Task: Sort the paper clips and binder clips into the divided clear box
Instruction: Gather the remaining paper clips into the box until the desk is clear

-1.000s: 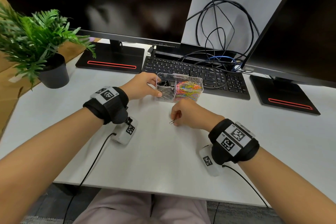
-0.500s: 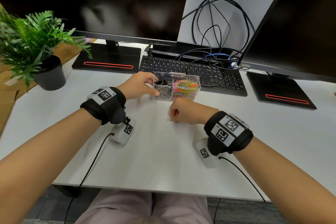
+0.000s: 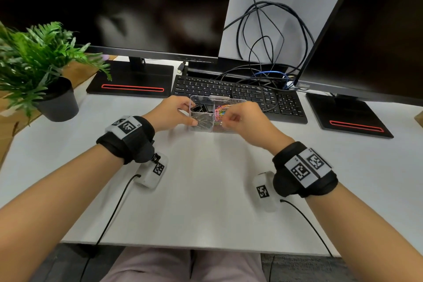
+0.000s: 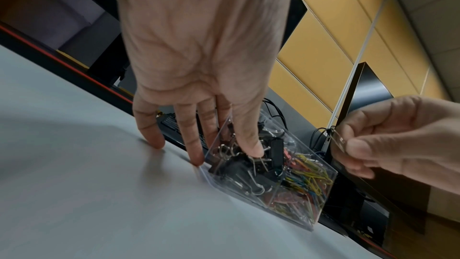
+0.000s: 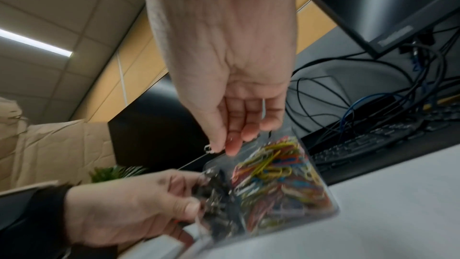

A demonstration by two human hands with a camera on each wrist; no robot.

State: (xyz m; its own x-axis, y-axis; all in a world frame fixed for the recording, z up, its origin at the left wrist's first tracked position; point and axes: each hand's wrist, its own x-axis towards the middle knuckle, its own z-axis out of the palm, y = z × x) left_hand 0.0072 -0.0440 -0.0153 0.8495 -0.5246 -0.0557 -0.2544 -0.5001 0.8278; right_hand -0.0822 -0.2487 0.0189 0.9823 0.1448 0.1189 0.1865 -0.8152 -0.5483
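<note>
The divided clear box (image 3: 218,98) stands on the white desk in front of the keyboard. Black binder clips (image 3: 201,109) fill its back left part, silver paper clips (image 3: 202,121) its front left part, and coloured paper clips (image 3: 220,112) its right side. My left hand (image 3: 191,114) grips the box's left end, thumb on the near wall. My right hand (image 3: 223,119) hovers just above the box and pinches a small silver paper clip (image 5: 208,148) between thumb and fingertips; the same silver paper clip (image 4: 338,139) also shows in the left wrist view.
A black keyboard (image 3: 240,91) lies right behind the box, under tangled cables (image 3: 270,36). Two monitors on red-striped bases (image 3: 131,82) stand at the back left and right. A potted plant (image 3: 45,68) sits far left. White tags (image 3: 153,170) lie under both wrists.
My right hand has lifted the silver paper clip off the desk and carried it forward to above the box. My left hand has kept its hold on the box.
</note>
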